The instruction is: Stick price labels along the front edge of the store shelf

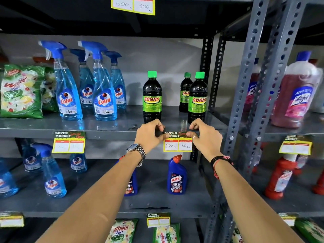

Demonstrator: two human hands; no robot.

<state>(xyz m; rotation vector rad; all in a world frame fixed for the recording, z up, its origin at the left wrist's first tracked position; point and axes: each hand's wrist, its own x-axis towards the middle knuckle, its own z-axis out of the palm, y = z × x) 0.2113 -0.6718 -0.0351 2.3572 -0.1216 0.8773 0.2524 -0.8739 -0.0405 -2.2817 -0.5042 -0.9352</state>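
A yellow price label (pixel 177 142) with a dark "SUPER MARKET" header reads 100 and 80. It lies against the grey front edge of the shelf (pixel 112 133), below the green-capped Sunny bottles (pixel 152 97). My left hand (pixel 150 135) pinches its upper left corner. My right hand (pixel 205 135) pinches its upper right corner. Both hands press the label's top strip onto the shelf edge. Another label (pixel 69 142) hangs on the same edge further left.
Blue Colin spray bottles (pixel 103 86) and a green Wheel packet (pixel 21 92) stand on the shelf to the left. Harpic bottles (pixel 176 176) sit one shelf down. A perforated grey upright (pixel 252 81) rises on the right, with Lizol bottles (pixel 298 92) beyond. More labels hang above and below.
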